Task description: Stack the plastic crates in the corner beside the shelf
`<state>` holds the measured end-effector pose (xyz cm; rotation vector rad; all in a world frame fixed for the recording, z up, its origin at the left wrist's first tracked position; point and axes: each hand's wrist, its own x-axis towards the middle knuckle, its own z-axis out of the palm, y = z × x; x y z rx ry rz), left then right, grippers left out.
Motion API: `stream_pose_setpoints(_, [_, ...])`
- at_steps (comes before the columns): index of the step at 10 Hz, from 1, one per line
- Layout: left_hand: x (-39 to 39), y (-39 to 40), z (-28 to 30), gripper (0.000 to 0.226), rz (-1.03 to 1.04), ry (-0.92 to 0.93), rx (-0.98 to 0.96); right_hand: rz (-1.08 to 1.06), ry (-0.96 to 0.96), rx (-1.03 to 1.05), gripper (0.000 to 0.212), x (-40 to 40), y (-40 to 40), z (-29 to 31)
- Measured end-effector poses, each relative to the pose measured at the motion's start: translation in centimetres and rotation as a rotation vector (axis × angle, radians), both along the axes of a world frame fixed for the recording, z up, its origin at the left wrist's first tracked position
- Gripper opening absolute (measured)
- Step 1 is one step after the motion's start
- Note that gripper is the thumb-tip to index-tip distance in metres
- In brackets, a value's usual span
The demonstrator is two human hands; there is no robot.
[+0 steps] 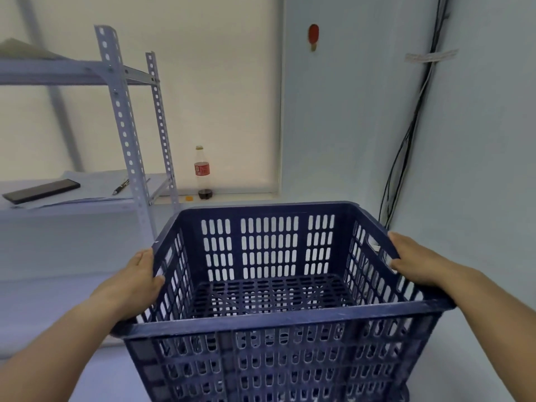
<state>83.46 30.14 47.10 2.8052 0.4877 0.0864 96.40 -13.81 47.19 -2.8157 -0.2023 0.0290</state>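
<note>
Both hands grip the dark blue plastic crate (269,288) by its side rims: the left hand (133,282) clamps the left rim with the thumb hooked over the edge, and the right hand (417,262) closes on the right rim beside a handle slot. The crate is empty and is held chest-high in front of the person, facing the corner to the right of the metal shelf (127,117). Its underside and the floor below are hidden, so whether another crate waits there cannot be told. The main risk is probably a blind set-down: lowered off-line, the crate could land skewed or jam instead of nesting. A swing to the left could knock the shelf upright; pushed too far forward, it could tip the cola bottle (202,172) standing on the ledge just behind. The cables (406,146) hanging down the wall close to the right rim could snag there.
</note>
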Motion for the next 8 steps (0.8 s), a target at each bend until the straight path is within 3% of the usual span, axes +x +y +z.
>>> stream_pose_setpoints(3, [0.4,-0.2,-0.1,0.053,0.019,0.017,0.055,-0.021,-0.022,-0.033,0.043,0.1,0.2,0.1])
stream_pose_setpoints(5, [-0.5,-0.9,0.9,0.071,0.009,0.1,0.353,-0.053,-0.076,-0.293,0.069,-1.6,0.8,1.0])
stream_pose_setpoints(7, [-1.2,-4.8,3.9,0.07,-0.128,-0.256,0.297,0.062,-0.227,-0.085,0.056,-4.3,4.1,3.5])
stream_pose_setpoints(8, [-1.7,-7.2,5.1,0.07,-0.211,-0.396,0.307,0.096,-0.435,0.109,0.051,-6.3,4.4,5.4])
